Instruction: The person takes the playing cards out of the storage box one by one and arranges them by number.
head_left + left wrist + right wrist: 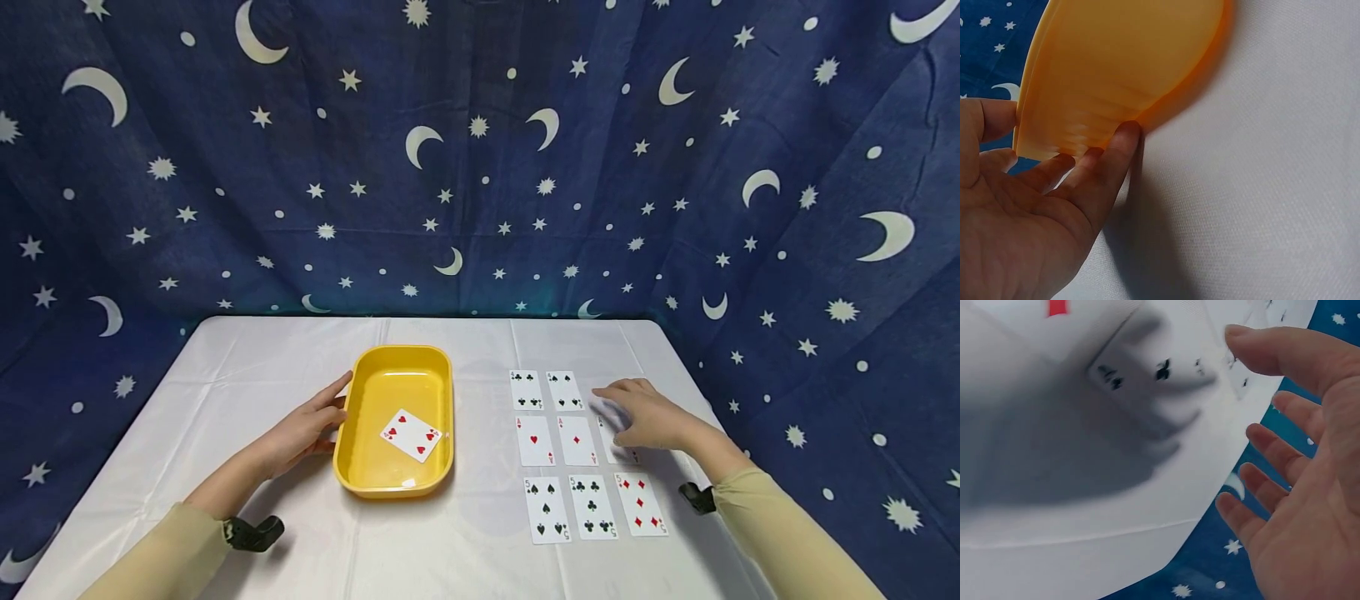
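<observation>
My left hand [303,429] touches the outer left wall of a yellow tray [339,467], its fairly straight fingertips [1124,137] against the wall and rim. A hearts playing card [412,435] lies face up and tilted inside the tray. Over the right end of the middle card row, my right hand [648,414] hovers with fingers spread and nothing between them. Partly hidden under it lies a playing card [609,432], which shows as a club card [1141,381] in the right wrist view. Left of it is the ace of diamonds [577,442].
Face-up cards form three rows on the white tablecloth [480,550]. Four of clubs [527,390] and four of spades [565,391] lie at the back. The ace of hearts [535,442] is mid-left. Five of spades [547,510], clubs and diamonds lie in front. A starry cloth [480,250] hangs behind.
</observation>
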A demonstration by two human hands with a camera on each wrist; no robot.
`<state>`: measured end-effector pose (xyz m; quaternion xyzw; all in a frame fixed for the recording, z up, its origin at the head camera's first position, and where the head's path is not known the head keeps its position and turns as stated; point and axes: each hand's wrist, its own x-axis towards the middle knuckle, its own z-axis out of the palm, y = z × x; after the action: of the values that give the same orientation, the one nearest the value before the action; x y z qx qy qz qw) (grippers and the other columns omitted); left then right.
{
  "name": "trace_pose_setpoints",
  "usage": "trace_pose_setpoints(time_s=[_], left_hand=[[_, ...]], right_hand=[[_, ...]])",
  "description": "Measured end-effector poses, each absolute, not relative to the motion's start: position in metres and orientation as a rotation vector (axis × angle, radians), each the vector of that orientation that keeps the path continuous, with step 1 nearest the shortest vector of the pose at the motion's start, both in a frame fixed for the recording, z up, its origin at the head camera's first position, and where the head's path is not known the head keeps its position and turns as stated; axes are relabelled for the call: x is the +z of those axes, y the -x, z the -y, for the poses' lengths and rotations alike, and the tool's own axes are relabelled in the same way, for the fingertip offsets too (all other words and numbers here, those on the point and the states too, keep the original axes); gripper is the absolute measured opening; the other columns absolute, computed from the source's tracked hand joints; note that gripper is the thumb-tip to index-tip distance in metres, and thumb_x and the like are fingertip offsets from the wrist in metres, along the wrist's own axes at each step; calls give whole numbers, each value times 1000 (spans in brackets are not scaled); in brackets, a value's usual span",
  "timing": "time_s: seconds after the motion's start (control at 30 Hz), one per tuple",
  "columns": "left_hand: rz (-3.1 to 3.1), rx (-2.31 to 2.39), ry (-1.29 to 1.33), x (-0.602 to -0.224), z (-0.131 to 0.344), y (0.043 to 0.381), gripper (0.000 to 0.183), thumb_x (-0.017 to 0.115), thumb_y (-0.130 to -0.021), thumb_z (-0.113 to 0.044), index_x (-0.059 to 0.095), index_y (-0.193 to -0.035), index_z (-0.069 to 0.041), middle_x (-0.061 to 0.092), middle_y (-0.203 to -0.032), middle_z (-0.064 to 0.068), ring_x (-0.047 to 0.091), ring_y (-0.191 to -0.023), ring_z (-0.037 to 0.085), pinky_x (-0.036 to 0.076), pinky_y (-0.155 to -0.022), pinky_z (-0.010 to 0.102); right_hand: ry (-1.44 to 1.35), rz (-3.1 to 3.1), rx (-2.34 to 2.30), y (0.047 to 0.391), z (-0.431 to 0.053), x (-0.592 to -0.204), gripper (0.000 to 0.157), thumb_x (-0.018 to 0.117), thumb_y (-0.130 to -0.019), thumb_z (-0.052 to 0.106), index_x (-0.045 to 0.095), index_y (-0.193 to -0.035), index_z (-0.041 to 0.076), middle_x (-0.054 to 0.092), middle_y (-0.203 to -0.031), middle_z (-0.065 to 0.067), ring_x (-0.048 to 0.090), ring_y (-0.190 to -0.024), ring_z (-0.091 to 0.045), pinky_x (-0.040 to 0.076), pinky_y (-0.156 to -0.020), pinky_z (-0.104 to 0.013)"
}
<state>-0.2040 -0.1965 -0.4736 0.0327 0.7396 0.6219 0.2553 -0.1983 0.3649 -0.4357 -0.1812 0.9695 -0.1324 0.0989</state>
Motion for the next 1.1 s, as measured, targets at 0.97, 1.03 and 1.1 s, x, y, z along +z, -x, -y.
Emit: trace_pose_setpoints(time_s=[0.97,1.03,1.1], left_hand=[[-2006,1694,-91,-473,196,204,76,49,-103,-18,9,-166,-31,22,-165,23,48,-135,37,54,-95,43],[-2007,1694,-93,-473,197,204,76,49,-104,-18,8,-166,-30,22,-165,24,48,-135,37,54,-96,43],[-2005,1699,-90,-473,197,204,75,49,-104,-18,9,-166,-30,22,-165,23,49,-135,37,54,-96,44]], right_hand=[[1068,-2837,-422,246,-178,-398,78,81,-84,40,48,-154,28,49,-148,6,36,-139,-18,35,-114,-42],[1123,-2812,-406,247,-163,-399,77,81,-84,39,49,-153,27,50,-148,7,35,-139,-18,35,-114,-42],[1173,-2788,-363,249,-149,-400,77,81,-83,39,51,-152,27,50,-148,8,35,-140,-18,34,-115,-42]])
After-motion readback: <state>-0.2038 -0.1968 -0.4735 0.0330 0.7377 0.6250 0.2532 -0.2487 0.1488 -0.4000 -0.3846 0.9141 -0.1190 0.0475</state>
